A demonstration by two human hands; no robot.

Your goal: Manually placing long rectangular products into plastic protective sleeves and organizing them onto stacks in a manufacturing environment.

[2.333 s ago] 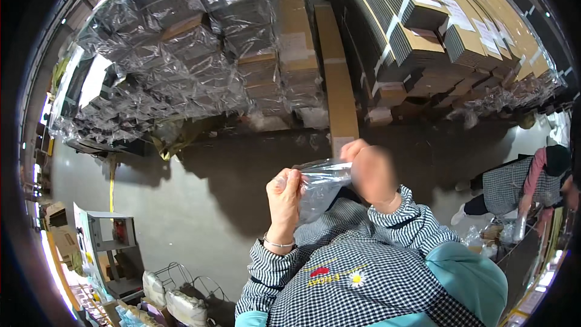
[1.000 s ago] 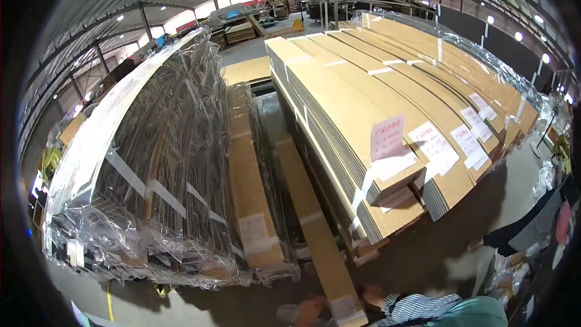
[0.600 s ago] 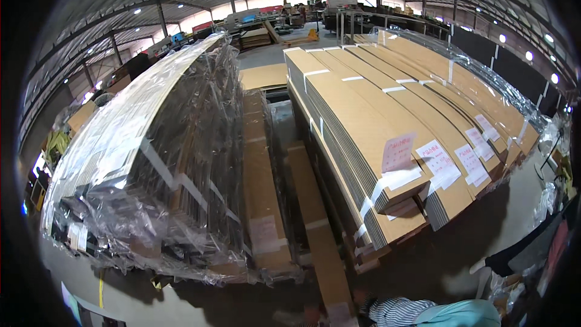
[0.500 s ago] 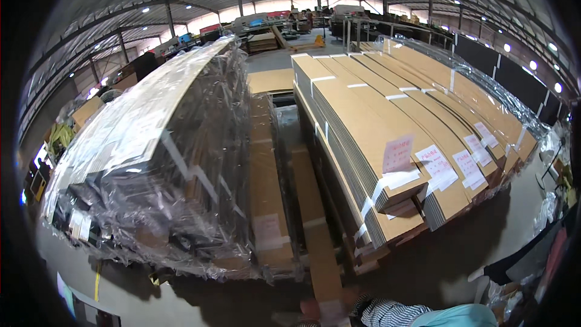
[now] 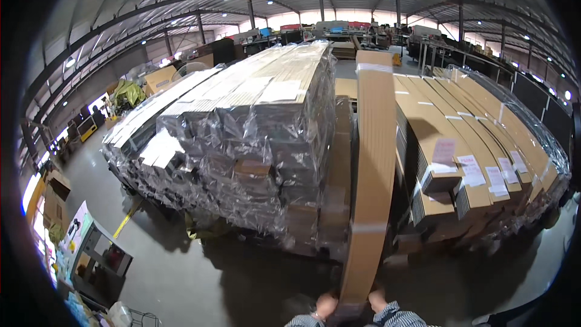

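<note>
A long, narrow bundle of brown cardboard [image 5: 372,163], bound with white bands, reaches away from me, its far end raised above the stacks. My left hand [image 5: 327,305] is closed on the left edge of its near end. On the right edge, my right hand [image 5: 377,298] grips the same bundle. The fingers of both hands are partly hidden at the cardboard. To the left stands a big stack of long boards [image 5: 266,127] in clear plastic film. Right of the bundle lie banded cardboard strips [image 5: 436,109] with paper labels [image 5: 472,171] at their near ends.
Grey concrete floor [image 5: 181,284] with a yellow line [image 5: 126,223] runs along the left. A dark open-sided cabinet [image 5: 100,254] stands at the lower left. Metal railings [image 5: 433,54] and cluttered work areas lie at the back of the hall.
The cardboard bundle has come up from the gap between the stacks, with both hands now at its near end. My view has turned left, so the stacks sit farther right.
</note>
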